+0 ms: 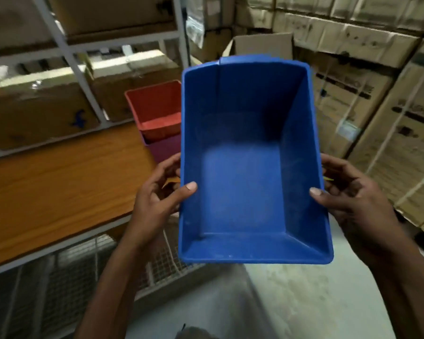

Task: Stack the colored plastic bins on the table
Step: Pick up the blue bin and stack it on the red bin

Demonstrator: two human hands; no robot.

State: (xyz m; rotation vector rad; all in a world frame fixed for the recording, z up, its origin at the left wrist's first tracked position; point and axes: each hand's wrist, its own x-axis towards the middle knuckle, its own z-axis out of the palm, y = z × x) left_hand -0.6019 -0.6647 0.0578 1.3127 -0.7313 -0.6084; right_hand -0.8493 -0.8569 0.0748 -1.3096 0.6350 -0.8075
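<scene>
Left hand (162,192): clasped on the left wall of the blue bin (245,167); thumb hooked over the rim, fingers curled against the outside
Right hand (348,192): gripping the blue bin's right wall the same way; thumb inside, fingers outside
Blue bin: empty, held up in the air off the near end of the table (59,177), mouth facing the person
Table: wooden top to the left of the blue bin; bare where it shows
Red bin (157,111): beyond the blue bin's left edge, at the table's far end, nested in a purple bin (164,150)
Doing it well: I'd level the blue bin, line its long side with the red bin, then lower it straight so it seats without jamming
Cardboard boxes (353,99): stacked behind and right of the blue bin
</scene>
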